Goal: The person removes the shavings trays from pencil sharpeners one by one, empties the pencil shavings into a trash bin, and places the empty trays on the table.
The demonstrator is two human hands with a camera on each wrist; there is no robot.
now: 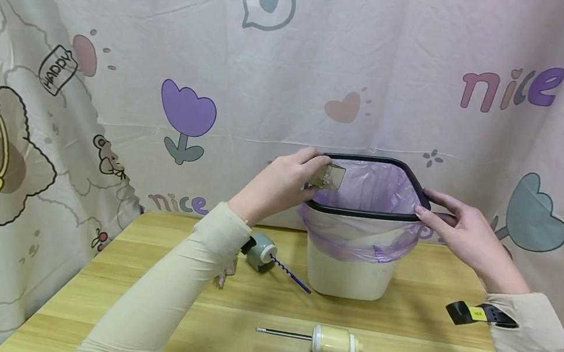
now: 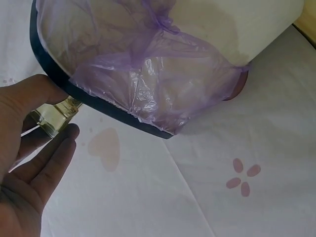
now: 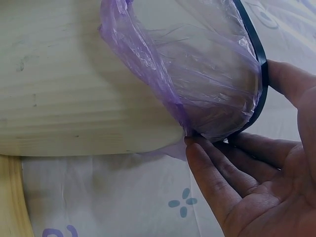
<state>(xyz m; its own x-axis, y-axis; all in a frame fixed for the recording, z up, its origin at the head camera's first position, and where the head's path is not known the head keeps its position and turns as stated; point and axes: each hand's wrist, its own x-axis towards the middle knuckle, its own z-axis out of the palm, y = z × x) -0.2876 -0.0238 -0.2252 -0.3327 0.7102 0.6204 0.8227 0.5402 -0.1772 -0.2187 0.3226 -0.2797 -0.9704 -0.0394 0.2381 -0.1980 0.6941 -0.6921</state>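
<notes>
In the head view, my left hand (image 1: 284, 179) grips a small clear yellowish box (image 1: 332, 177) between thumb and fingers, tilted at the left side of a trash bin's mouth. Something greyish shows inside the box. The cream trash bin (image 1: 346, 278) has a black rim (image 1: 362, 213) and a purple bag (image 1: 381, 182) folded over its outside. On its right side, my right hand (image 1: 465, 231) holds the rim, thumb on top and fingers lower against the bag. The left wrist view has the box (image 2: 55, 117) right beside the rim.
A yellow pencil sharpener (image 1: 333, 349) with a black pencil (image 1: 286, 334) in it lies in front of the bin. Left of the bin is a grey-blue sharpener (image 1: 262, 250) with a blue pencil (image 1: 291, 274). A printed curtain (image 1: 283, 82) hangs behind the wooden table (image 1: 220, 333).
</notes>
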